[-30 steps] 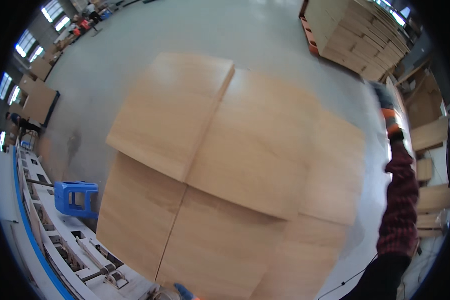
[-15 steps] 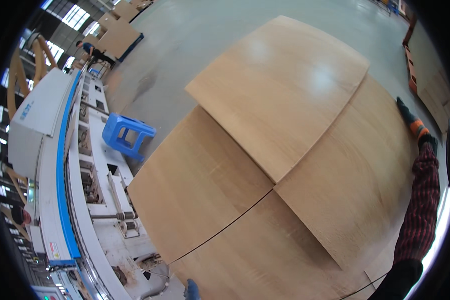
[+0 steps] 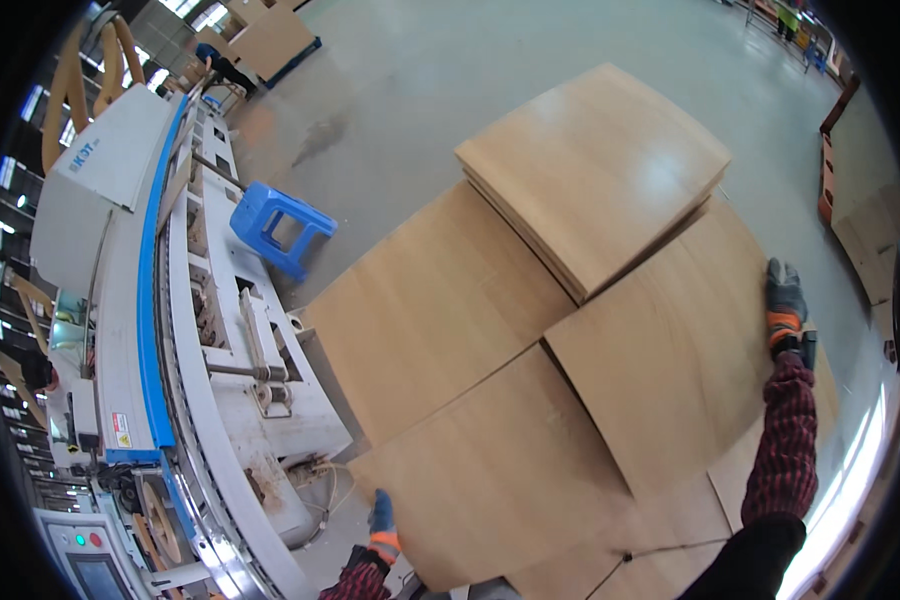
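Flat, light-brown wooden panels lie in front of me in adjoining stacks. My left hand [image 3: 383, 527], in a grey-blue and orange glove, is closed at the left edge of the near panel [image 3: 500, 470]. At the far right edge of the right panel [image 3: 670, 340], my gloved right hand [image 3: 785, 297] grips the side, its arm stretched out. That panel's left edge overlaps the near panel and casts a dark shadow. Beyond them are the left panel [image 3: 440, 310] and a higher far stack [image 3: 600, 170] of several boards. Both hands' undersides are hidden.
A long white and blue machine [image 3: 155, 290] runs along the left, with a control box [image 3: 90, 560] at its near end. Beside it stands a blue plastic stool [image 3: 280, 225]. A person [image 3: 225, 68] bends near stacked boards at the back. More boards [image 3: 860, 210] stand at right.
The right panel has shifted left and toward me with my right hand. The near panel now juts slightly left of the left panel. More of my left hand shows, and the view has shifted.
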Action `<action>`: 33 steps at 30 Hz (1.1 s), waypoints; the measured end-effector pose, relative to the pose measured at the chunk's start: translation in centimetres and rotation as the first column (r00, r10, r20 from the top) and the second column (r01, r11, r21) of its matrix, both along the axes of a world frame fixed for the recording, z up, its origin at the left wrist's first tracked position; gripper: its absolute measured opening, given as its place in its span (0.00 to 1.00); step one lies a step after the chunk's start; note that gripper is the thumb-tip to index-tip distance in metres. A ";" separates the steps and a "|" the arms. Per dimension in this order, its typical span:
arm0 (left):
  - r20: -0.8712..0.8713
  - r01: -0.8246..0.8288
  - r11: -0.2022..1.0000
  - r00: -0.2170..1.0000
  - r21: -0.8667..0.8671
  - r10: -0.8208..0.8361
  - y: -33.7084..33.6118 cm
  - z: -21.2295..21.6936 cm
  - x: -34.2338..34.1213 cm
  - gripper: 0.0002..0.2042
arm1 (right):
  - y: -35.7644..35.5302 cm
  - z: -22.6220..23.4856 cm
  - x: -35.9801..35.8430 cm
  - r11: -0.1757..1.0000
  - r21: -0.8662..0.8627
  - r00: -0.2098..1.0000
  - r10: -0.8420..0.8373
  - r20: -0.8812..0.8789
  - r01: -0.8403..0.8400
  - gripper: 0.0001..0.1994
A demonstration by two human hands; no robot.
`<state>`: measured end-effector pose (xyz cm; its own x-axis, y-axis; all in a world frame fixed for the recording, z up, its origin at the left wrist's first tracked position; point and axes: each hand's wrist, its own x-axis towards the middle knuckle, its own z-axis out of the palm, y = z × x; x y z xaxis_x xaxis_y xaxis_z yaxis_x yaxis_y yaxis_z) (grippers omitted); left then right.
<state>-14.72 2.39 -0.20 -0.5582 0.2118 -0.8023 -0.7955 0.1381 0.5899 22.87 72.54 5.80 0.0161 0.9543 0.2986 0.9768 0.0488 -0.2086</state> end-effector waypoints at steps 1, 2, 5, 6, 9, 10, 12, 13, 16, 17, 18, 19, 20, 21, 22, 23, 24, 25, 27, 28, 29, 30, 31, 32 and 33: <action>-0.015 -0.036 0.999 0.999 -0.008 0.036 -0.5 0.7 0.6 0.31 | -4.9 3.0 -5.7 0.993 -0.111 0.996 -0.054 -0.068 0.046 0.29; -0.077 -0.025 0.998 0.997 -0.062 0.020 -0.4 0.2 0.7 0.31 | -7.1 2.4 -5.1 0.999 0.016 0.998 0.044 0.045 -0.044 0.28; -0.220 -0.040 0.982 0.975 -0.182 -0.001 -1.6 -1.5 0.4 0.29 | -18.0 0.8 -5.7 0.820 0.375 0.899 0.423 0.113 -0.433 0.20; -0.238 -0.065 0.982 0.971 -0.180 0.020 -2.5 -1.9 0.3 0.28 | -23.5 2.7 -7.9 0.841 0.337 0.882 0.468 -0.062 -0.423 0.18; -0.311 -0.017 0.968 0.948 -0.252 -0.065 0.0 0.7 1.4 0.26 | -36.2 -4.6 -3.6 0.611 0.180 0.631 0.770 0.090 -0.771 0.21; -0.368 -0.038 0.965 0.928 -0.260 -0.063 -1.1 -0.6 1.0 0.26 | -39.8 -0.6 -7.7 0.706 0.004 0.696 0.699 -0.165 -0.708 0.24; -0.442 -0.021 0.925 0.882 -0.378 -0.161 -1.7 -0.5 0.7 0.27 | -44.4 3.3 -12.1 0.816 -0.194 0.834 0.504 -0.224 -0.545 0.28; -0.380 0.065 0.878 0.884 -0.474 -0.271 -0.9 0.8 0.7 0.27 | -44.8 1.3 -12.7 0.882 -0.166 0.898 0.436 -0.065 -0.441 0.30; -0.420 0.125 0.833 0.817 -0.539 -0.394 -1.4 4.7 1.4 0.30 | -44.4 -0.6 -14.6 0.967 -0.129 0.968 0.232 0.093 -0.219 0.34; -0.321 0.204 0.783 0.829 -0.588 -0.458 -2.5 4.0 1.8 0.30 | -43.9 -0.8 -15.1 0.977 -0.141 0.980 0.176 0.096 -0.162 0.36; -0.204 0.287 0.722 0.835 -0.629 -0.510 -4.1 2.9 2.4 0.31 | -44.0 -0.2 -15.5 0.975 -0.169 0.985 0.157 0.078 -0.142 0.37; -0.344 0.108 0.720 0.823 -0.686 -0.452 -5.7 1.3 3.9 0.31 | -44.6 1.2 -16.2 0.944 -0.295 0.989 0.147 -0.019 -0.146 0.38; -0.481 -0.072 0.706 0.781 -0.704 -0.399 -6.1 0.1 5.3 0.31 | -45.8 1.9 -16.9 0.961 -0.226 0.987 0.157 -0.028 -0.159 0.34; -0.606 -0.257 0.672 0.713 -0.694 -0.353 -6.7 -1.2 5.4 0.31 | -47.3 3.0 -17.3 0.909 -0.356 0.976 0.198 -0.088 -0.216 0.32; -0.582 -0.164 0.764 0.750 -0.625 -0.314 -6.4 -0.9 4.7 0.31 | -48.4 1.2 -15.8 0.953 -0.214 0.977 0.210 -0.039 -0.214 0.30; -0.544 -0.091 0.830 0.793 -0.551 -0.274 -7.8 0.7 3.9 0.31 | -49.7 0.8 -15.2 0.955 -0.184 0.972 0.223 -0.072 -0.233 0.29; -0.504 -0.028 0.887 0.831 -0.461 -0.236 -8.7 2.5 3.2 0.32 | -50.4 0.8 -14.7 0.948 -0.262 0.983 0.168 -0.071 -0.181 0.28; -0.454 -0.004 0.855 0.849 -0.518 -0.271 -9.5 5.9 2.7 0.32 | -51.0 1.1 -14.9 0.925 -0.350 0.989 0.135 -0.054 -0.145 0.29; -0.325 0.074 0.773 0.879 -0.631 -0.349 -11.3 14.1 1.6 0.31 | -52.1 -1.0 -14.6 0.893 -0.408 0.961 0.086 -0.264 -0.191 0.28; -0.349 0.045 0.790 0.881 -0.611 -0.320 -12.4 16.3 1.4 0.31 | -53.0 -1.5 -14.9 0.878 -0.432 0.965 0.109 -0.239 -0.206 0.28; -0.379 0.011 0.806 0.879 -0.592 -0.290 -13.4 18.1 1.2 0.30 | -54.2 -1.5 -15.9 0.862 -0.455 0.966 0.134 -0.222 -0.224 0.29; -0.408 -0.020 0.818 0.874 -0.574 -0.264 -14.3 19.8 0.9 0.30 | -55.1 -1.4 -16.7 0.845 -0.480 0.967 0.154 -0.204 -0.236 0.30; -0.426 -0.052 0.815 0.870 -0.577 -0.246 -15.4 21.6 0.4 0.29 | -55.5 -1.5 -17.6 0.762 -0.574 0.943 0.144 -0.299 -0.298 0.31; -0.443 -0.073 0.813 0.865 -0.577 -0.236 -16.8 23.2 -0.1 0.29 | -55.9 -1.9 -18.6 0.670 -0.653 0.917 0.111 -0.382 -0.353 0.32; -0.461 -0.093 0.813 0.858 -0.575 -0.228 -18.4 24.1 -0.2 0.28 | -56.2 -2.4 -19.3 0.569 -0.714 0.887 0.063 -0.457 -0.408 0.33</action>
<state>-14.87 -16.05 23.89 -0.9041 -0.1308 -0.4067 -0.3968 0.6100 0.6859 3.60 16.32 3.37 -0.3111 0.7886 -0.5305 0.8019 -0.0818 -0.5918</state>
